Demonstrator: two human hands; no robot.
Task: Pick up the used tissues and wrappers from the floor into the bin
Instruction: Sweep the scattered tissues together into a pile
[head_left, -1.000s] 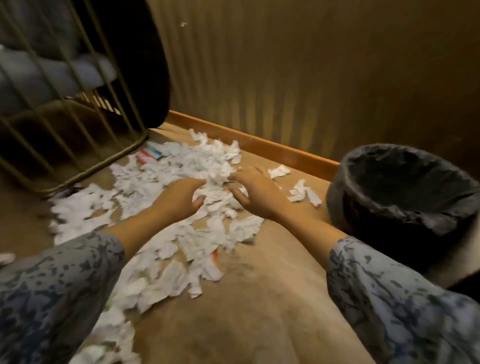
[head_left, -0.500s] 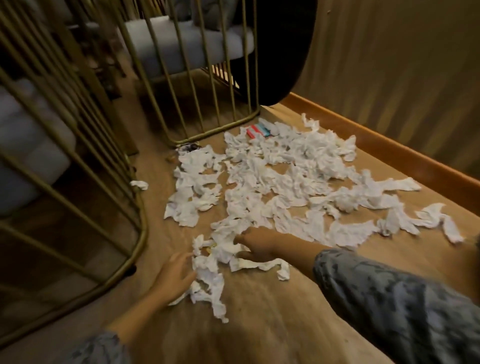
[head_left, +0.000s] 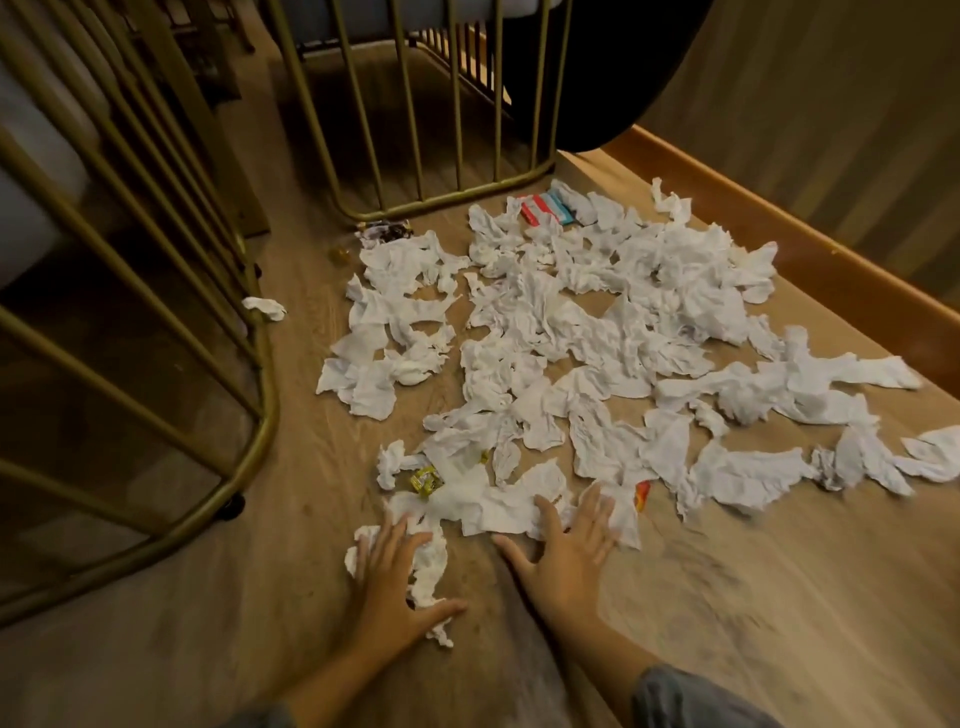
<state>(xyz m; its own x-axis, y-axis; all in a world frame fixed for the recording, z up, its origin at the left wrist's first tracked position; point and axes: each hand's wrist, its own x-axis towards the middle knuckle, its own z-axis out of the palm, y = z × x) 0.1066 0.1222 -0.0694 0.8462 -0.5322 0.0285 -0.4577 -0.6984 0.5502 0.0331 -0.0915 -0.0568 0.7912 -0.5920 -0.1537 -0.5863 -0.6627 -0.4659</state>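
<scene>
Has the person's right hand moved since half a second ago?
Yes. The right hand was curled on tissues well inside the pile; now it lies flat and open at the tissue pile's near edge, closer to the person.

Crumpled white tissues (head_left: 571, 332) sprawl across mid-frame floor; yellow wrapper (head_left: 425, 480) lower centre, red-blue wrapper (head_left: 545, 209) at top.

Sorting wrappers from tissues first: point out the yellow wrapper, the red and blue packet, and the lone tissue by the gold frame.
yellow wrapper (head_left: 425, 480), head view, middle of its crumpled foil.
red and blue packet (head_left: 545, 209), head view, centre of its striped face.
lone tissue (head_left: 266, 307), head view, middle of the wad.
</scene>
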